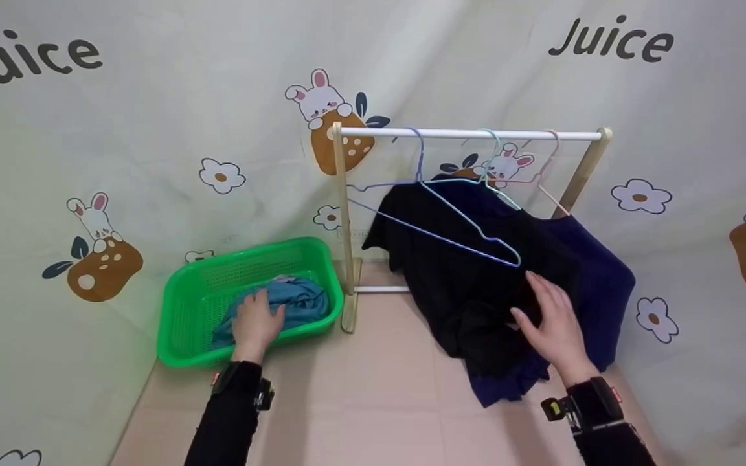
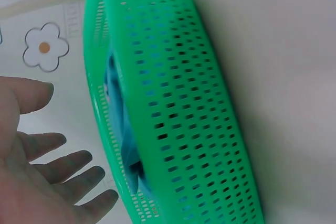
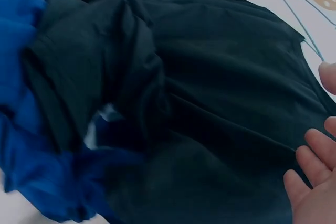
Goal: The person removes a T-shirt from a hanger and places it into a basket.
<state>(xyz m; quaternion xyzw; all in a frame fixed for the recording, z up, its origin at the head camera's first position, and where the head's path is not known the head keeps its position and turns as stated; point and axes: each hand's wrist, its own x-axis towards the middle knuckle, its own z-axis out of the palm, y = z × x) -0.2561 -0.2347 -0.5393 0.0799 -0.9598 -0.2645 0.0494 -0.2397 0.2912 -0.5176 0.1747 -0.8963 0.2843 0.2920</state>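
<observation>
Evidently both hands are working with nothing in their grip: the left hand [image 1: 258, 323] is hovering over the near side of the green basket [image 1: 311, 252], fingers spread and relaxed, and the right hand [image 1: 554, 327] is lying well open in front of the black shirt [image 1: 451, 272], thumb standing apart. Whether either hand's fingertips are brushing cloth, I cannot tell. The teal cloth [image 1: 302, 301] is sitting crumpled inside the basket, toward its right end, just beyond the left fingers. On the rack's white rod [image 1: 463, 134], a blue hanger [image 1: 421, 162] is hanging bare in front of the black shirt, while the green hanger [image 1: 497, 145] seems to be carrying that shirt and the pink hanger [image 1: 553, 155] the dark blue shirt [image 1: 599, 278] behind it. If the left hand is picking up the cloth, it is calling for a full gather near the middle of the heap and a lift straight above the rim, since a loose corner is likely to be snagging there. If the right hand is tidying, it is doing best to work gently downward, because the black shirt's lower part is bunching over the dark blue fabric and a hard pull could be dragging the hanger askew. Keeping those right fingers clear of the blue hanger's lower bar is also helping.
</observation>
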